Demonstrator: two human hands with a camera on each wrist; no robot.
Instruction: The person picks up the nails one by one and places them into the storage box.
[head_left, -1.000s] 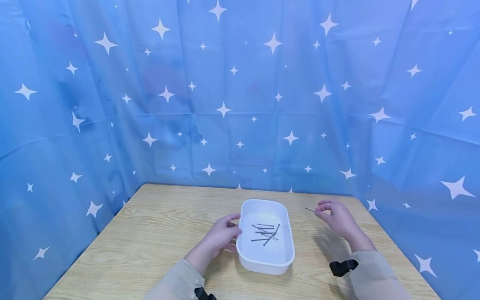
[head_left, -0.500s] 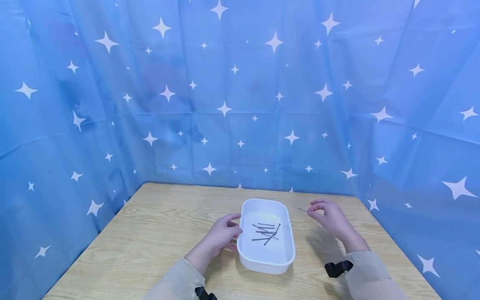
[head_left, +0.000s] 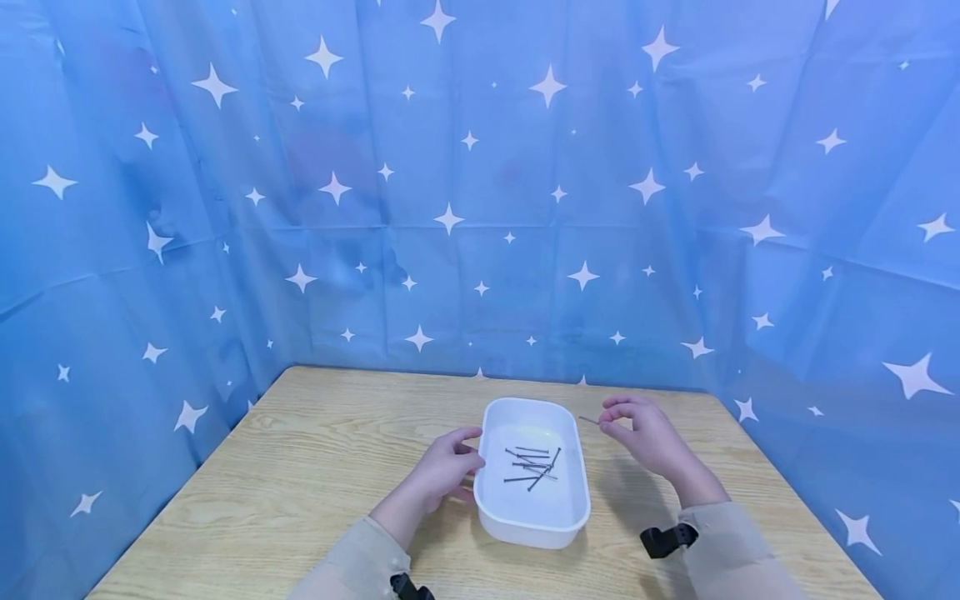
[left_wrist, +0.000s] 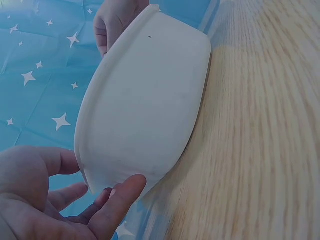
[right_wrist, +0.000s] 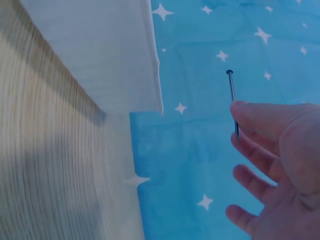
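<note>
A white rectangular plastic tray [head_left: 532,512] stands on the table with several dark nails [head_left: 531,466] lying crisscrossed on its floor. My left hand [head_left: 437,472] is at the tray's left side, its loosely spread fingers resting against the rim and outer wall; the left wrist view shows those fingertips [left_wrist: 131,186] at the white wall. To the right of the tray, raised above the table, my right hand [head_left: 647,435] pinches a single nail [right_wrist: 231,87] between thumb and forefinger. The nail's flat head points away from the fingers, toward the tray's far right corner; the other fingers are spread apart.
The wooden table [head_left: 322,467] extends to both sides of the tray. A blue curtain with white stars [head_left: 480,208] hangs behind and along both sides. Each sleeve carries a black wrist device, such as the one on the right cuff [head_left: 667,540].
My right hand has moved left with the nail, coming closer to the tray's right rim. The left hand, tray and nails inside it have stayed put.
</note>
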